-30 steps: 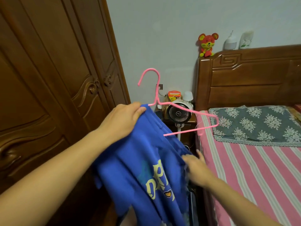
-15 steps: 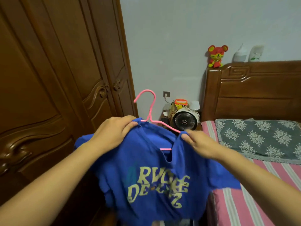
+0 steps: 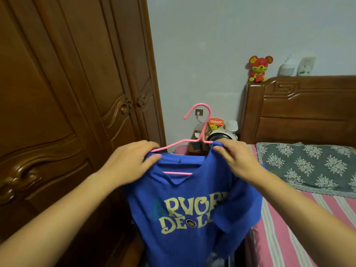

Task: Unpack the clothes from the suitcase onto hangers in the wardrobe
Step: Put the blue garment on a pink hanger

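A blue T-shirt (image 3: 185,214) with yellow lettering hangs in front of me on a pink wire hanger (image 3: 202,128), whose hook stands up above the collar. My left hand (image 3: 129,160) grips the shirt's left shoulder over the hanger arm. My right hand (image 3: 237,158) pinches the right shoulder of the shirt. The hanger's lower bar shows through the neck opening. The brown wooden wardrobe (image 3: 67,112) stands at my left with its doors shut. Only a dark sliver of the suitcase (image 3: 248,251) shows below the shirt beside the bed.
A bed (image 3: 300,237) with a pink striped sheet and a grey flowered pillow (image 3: 312,166) is at the right, under a wooden headboard (image 3: 300,110). A small fan (image 3: 221,134) and clutter sit on a nightstand between wardrobe and bed. A red toy mouse (image 3: 259,68) stands on the headboard.
The shirt went from bunched beside the hanger to spread over it. My right hand rose from the hem to the right shoulder, and both hands now hold the shirt up level.
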`<state>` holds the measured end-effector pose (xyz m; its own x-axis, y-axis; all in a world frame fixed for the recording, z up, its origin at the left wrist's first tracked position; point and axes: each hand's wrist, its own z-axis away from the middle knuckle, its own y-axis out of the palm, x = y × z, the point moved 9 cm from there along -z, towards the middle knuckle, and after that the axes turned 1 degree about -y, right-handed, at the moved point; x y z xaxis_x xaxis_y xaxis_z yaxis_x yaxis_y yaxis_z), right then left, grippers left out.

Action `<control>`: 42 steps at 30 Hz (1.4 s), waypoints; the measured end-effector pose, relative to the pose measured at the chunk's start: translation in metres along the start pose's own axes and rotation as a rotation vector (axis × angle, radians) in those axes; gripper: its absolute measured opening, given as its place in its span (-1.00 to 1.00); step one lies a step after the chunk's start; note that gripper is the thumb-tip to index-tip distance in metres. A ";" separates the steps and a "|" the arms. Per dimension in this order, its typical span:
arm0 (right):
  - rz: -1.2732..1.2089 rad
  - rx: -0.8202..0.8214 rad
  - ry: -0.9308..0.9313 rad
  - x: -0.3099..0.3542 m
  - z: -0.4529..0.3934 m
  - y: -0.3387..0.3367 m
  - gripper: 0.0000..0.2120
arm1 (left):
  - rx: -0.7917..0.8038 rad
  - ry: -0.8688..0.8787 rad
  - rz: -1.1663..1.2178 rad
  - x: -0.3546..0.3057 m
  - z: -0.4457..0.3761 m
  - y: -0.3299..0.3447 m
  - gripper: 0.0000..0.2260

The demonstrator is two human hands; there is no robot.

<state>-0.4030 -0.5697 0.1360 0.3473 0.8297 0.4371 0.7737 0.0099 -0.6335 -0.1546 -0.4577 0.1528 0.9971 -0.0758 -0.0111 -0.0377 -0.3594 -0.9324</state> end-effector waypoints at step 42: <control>0.473 0.110 -0.293 0.056 -0.048 0.083 -0.74 | 0.316 -0.224 -0.129 0.091 0.066 -0.023 -0.75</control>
<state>-0.2940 -0.5487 0.1384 0.4694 0.8778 -0.0960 0.5041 -0.3556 -0.7871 -0.0583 -0.3949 0.1494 0.9835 0.1679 0.0679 0.0766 -0.0462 -0.9960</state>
